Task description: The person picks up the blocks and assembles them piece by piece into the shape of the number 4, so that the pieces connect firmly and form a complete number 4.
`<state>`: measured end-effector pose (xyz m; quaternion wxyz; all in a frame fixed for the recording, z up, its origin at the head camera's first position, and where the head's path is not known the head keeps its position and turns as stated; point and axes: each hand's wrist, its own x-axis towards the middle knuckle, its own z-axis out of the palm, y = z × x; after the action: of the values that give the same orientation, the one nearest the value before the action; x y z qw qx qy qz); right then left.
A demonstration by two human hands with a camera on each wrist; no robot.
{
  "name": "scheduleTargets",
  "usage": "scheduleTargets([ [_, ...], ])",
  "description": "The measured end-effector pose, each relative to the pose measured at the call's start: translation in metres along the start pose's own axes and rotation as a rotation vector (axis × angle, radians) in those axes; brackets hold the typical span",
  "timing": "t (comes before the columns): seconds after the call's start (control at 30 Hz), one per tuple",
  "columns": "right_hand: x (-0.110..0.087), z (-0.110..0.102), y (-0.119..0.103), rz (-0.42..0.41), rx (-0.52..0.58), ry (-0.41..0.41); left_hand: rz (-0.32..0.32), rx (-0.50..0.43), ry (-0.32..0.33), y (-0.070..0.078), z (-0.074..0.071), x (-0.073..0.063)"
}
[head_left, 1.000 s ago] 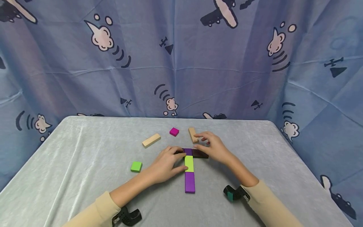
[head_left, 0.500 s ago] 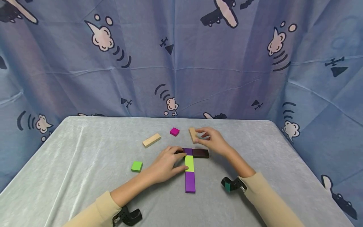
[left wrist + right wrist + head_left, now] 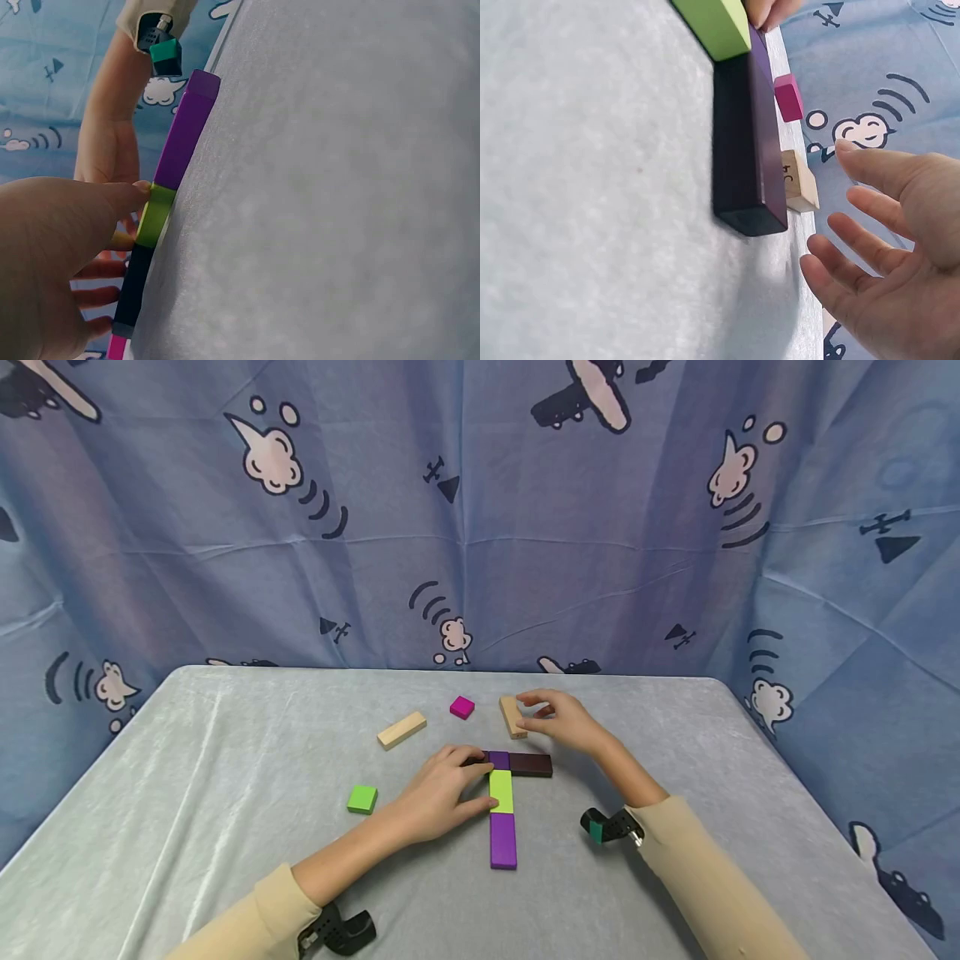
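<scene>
On the table, a T shape of blocks lies flat: a dark brown block (image 3: 530, 765) forms the right arm, with a small purple block (image 3: 498, 760) in the middle. Below it runs a lime block (image 3: 501, 792), then a longer purple block (image 3: 503, 842). My left hand (image 3: 446, 793) rests on the T from the left, thumb and index touching by the lime block; it mostly covers the dark left arm. Beyond the T, my right hand (image 3: 562, 718) has its loosely bent fingers along the right side of a plain wooden block (image 3: 512, 717).
A second wooden block (image 3: 402, 730) lies left of a magenta block (image 3: 462, 707) toward the back. A green square block (image 3: 362, 799) sits left of my left hand. A patterned blue curtain (image 3: 480, 527) hangs behind the grey-covered table (image 3: 225, 827).
My right hand has moved from above the dark brown block, up and away, to the wooden block's right side. The left hand and the blocks have stayed put.
</scene>
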<state>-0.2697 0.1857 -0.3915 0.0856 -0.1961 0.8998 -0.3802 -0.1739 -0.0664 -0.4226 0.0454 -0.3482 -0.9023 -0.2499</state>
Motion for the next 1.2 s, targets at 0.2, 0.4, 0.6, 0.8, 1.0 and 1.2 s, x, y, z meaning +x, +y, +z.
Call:
scheduleTargets([
  [0.2,0.006,-0.003,0.001,0.029,0.022,-0.052,0.000,0.004,0.000,0.000,0.000,0.000],
  [0.4,0.012,-0.003,0.002,0.072,0.075,-0.095,-0.004,0.004,-0.003,0.000,0.000,-0.001],
  [0.6,0.019,-0.004,0.003,0.096,0.099,-0.112,-0.006,0.002,-0.006,0.000,0.000,-0.001],
  [0.8,0.025,-0.004,0.007,0.117,0.100,-0.131,-0.008,0.003,-0.010,0.001,0.000,0.000],
  [1.0,0.028,-0.005,0.005,0.137,0.098,-0.166,-0.011,0.010,-0.013,0.001,0.001,0.000],
  [1.2,0.031,-0.006,0.003,0.146,0.090,-0.175,-0.011,0.008,-0.011,0.001,0.000,0.000],
])
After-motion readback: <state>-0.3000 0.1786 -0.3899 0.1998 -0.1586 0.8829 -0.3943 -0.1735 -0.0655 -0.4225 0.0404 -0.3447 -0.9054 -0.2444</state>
